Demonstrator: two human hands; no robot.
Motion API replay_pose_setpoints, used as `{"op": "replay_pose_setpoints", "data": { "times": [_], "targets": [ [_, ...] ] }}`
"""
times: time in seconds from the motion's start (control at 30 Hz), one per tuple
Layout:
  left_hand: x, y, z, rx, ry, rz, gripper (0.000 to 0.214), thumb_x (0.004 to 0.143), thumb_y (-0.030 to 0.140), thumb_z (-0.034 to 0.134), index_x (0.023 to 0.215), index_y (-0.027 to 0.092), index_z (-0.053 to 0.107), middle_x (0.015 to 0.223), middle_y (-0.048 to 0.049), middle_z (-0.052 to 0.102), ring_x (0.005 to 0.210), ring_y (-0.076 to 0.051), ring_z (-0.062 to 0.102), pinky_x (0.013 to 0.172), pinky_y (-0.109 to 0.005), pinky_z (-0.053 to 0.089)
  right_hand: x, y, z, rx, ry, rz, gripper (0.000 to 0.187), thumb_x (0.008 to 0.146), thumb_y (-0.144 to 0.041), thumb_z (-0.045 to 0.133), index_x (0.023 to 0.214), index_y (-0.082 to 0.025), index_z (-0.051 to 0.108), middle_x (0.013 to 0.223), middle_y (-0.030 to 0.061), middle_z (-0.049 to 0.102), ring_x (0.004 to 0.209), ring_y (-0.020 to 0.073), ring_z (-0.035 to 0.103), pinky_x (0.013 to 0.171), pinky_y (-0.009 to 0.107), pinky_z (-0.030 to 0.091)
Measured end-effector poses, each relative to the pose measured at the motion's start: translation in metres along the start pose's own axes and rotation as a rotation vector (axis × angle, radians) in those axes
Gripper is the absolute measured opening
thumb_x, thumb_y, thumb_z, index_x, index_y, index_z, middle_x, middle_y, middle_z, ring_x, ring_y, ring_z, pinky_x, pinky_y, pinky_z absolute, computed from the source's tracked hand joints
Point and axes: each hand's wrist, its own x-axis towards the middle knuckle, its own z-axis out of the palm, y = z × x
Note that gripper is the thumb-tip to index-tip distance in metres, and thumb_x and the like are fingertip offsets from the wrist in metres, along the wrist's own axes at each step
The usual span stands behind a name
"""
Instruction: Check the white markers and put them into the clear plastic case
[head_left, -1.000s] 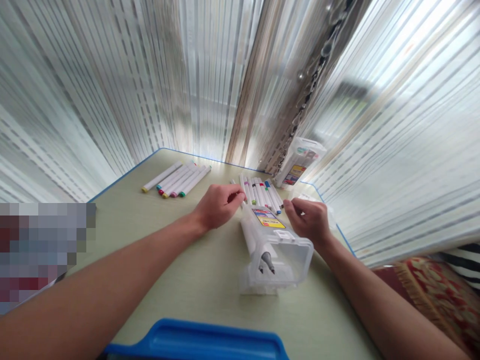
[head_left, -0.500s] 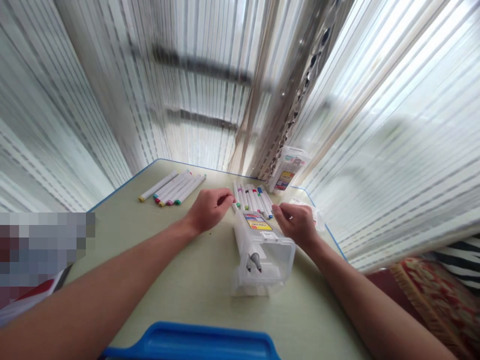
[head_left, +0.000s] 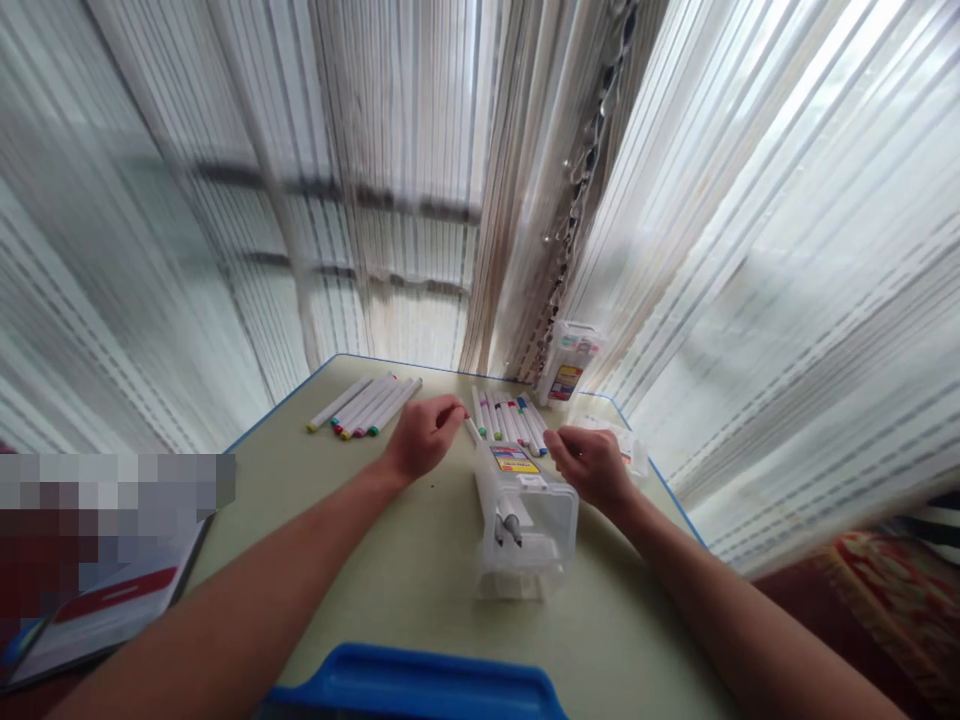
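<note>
My left hand (head_left: 431, 435) is closed in a pinch beside the far left corner of a clear plastic case (head_left: 559, 495). A thin white marker (head_left: 472, 431) shows at its fingertips. My right hand (head_left: 592, 460) is curled shut at the case's far right side, close to a marker with a blue end; whatever its fingers hold, if anything, is hidden. The case lies on the table with a yellow label on top, and grey-tipped markers (head_left: 511, 528) point toward me inside it. Behind it is a row of white markers (head_left: 510, 415) with coloured ends.
Another group of white markers (head_left: 371, 405) lies at the far left of the green table (head_left: 420, 560). An upright clear case (head_left: 568, 370) stands at the back, with clear packaging (head_left: 637, 455) at right. A blue tray edge (head_left: 442, 680) is in front, and curtains (head_left: 405, 200) hang behind.
The view has shifted, so the table sits a little lower in the picture. Both hands keep nearly the same closed pose beside the case.
</note>
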Motion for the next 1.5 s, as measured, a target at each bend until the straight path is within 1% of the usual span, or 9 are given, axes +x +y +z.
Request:
{"op": "replay_pose_setpoints", "data": {
  "times": [0.13, 0.3, 0.47, 0.6, 0.77, 0.97, 1.23, 1.4, 1.5],
  "targets": [
    [-0.002, 0.001, 0.003, -0.021, -0.019, 0.011, 0.027, 0.089, 0.027, 0.051, 0.077, 0.014, 0.072, 0.05, 0.0036, 0.052, 0.051, -0.011, 0.044, 0.053, -0.024, 0.031, -0.001, -0.001, -0.003, 0.025, -0.027, 0.039, 0.051, 0.095, -0.04, 0.048, 0.048, -0.021, 0.04, 0.039, -0.0035, 0.04, 0.038, 0.008, 0.033, 0.045, 0.024, 0.026],
    [-0.001, -0.001, 0.003, -0.035, -0.035, -0.006, 0.028, 0.088, 0.028, 0.052, 0.078, 0.014, 0.073, 0.051, 0.003, 0.053, 0.052, -0.011, 0.045, 0.053, -0.024, 0.031, -0.001, -0.001, -0.004, 0.046, -0.055, 0.084, 0.053, 0.095, -0.043, 0.051, 0.048, -0.02, 0.045, 0.039, -0.0019, 0.047, 0.038, 0.0089, 0.04, 0.045, 0.024, 0.029],
    [0.0, -0.006, 0.004, -0.018, -0.084, -0.047, 0.029, 0.088, 0.028, 0.051, 0.076, 0.013, 0.074, 0.052, 0.002, 0.055, 0.053, -0.011, 0.046, 0.054, -0.024, 0.031, -0.003, -0.001, -0.002, 0.164, -0.081, 0.192, 0.051, 0.095, -0.04, 0.052, 0.048, -0.019, 0.05, 0.04, -0.0001, 0.053, 0.037, 0.0096, 0.046, 0.045, 0.023, 0.034],
    [0.001, -0.009, 0.007, 0.0, -0.135, -0.058, 0.029, 0.088, 0.028, 0.052, 0.076, 0.013, 0.074, 0.054, 0.0007, 0.058, 0.055, -0.012, 0.047, 0.055, -0.024, 0.031, -0.005, 0.001, 0.0, 0.259, -0.083, 0.264, 0.051, 0.094, -0.042, 0.054, 0.049, -0.019, 0.052, 0.041, -0.0001, 0.054, 0.038, 0.0095, 0.046, 0.044, 0.023, 0.034],
    [0.001, -0.009, 0.009, 0.03, -0.222, -0.045, 0.026, 0.086, 0.025, 0.055, 0.074, 0.014, 0.075, 0.057, -0.0008, 0.062, 0.056, -0.012, 0.05, 0.056, -0.025, 0.031, -0.006, 0.002, 0.001, 0.313, -0.083, 0.3, 0.051, 0.094, -0.043, 0.056, 0.049, -0.019, 0.053, 0.04, -0.0003, 0.053, 0.038, 0.0096, 0.045, 0.044, 0.023, 0.035],
    [0.001, -0.009, 0.009, 0.027, -0.22, -0.048, 0.026, 0.087, 0.026, 0.054, 0.077, 0.014, 0.076, 0.058, -0.001, 0.063, 0.056, -0.013, 0.05, 0.055, -0.024, 0.032, -0.007, 0.0, 0.002, 0.328, -0.082, 0.329, 0.052, 0.094, -0.047, 0.056, 0.049, -0.02, 0.054, 0.04, 0.0004, 0.054, 0.038, 0.0102, 0.046, 0.042, 0.023, 0.036],
    [0.001, -0.01, 0.008, 0.062, -0.213, -0.048, 0.027, 0.087, 0.027, 0.054, 0.073, 0.014, 0.073, 0.056, -0.0002, 0.061, 0.055, -0.012, 0.049, 0.055, -0.024, 0.031, -0.005, -0.002, 0.002, 0.354, -0.085, 0.348, 0.054, 0.093, -0.049, 0.055, 0.048, -0.02, 0.052, 0.04, 0.0011, 0.054, 0.037, 0.0102, 0.047, 0.041, 0.023, 0.037],
    [0.0, -0.01, 0.009, 0.063, -0.221, -0.039, 0.027, 0.088, 0.027, 0.054, 0.074, 0.014, 0.073, 0.058, -0.0004, 0.062, 0.055, -0.012, 0.05, 0.056, -0.025, 0.031, -0.006, -0.002, 0.001, 0.371, -0.082, 0.342, 0.054, 0.092, -0.051, 0.057, 0.049, -0.019, 0.054, 0.041, 0.0009, 0.054, 0.037, 0.01, 0.047, 0.041, 0.023, 0.037],
    [-0.001, -0.007, 0.008, 0.129, -0.221, -0.029, 0.027, 0.09, 0.026, 0.053, 0.075, 0.015, 0.072, 0.061, -0.0014, 0.064, 0.056, -0.013, 0.052, 0.056, -0.025, 0.033, -0.005, -0.001, 0.002, 0.357, -0.08, 0.334, 0.055, 0.092, -0.053, 0.056, 0.048, -0.019, 0.054, 0.041, 0.0012, 0.054, 0.037, 0.0101, 0.047, 0.041, 0.023, 0.037]
  ]
}}
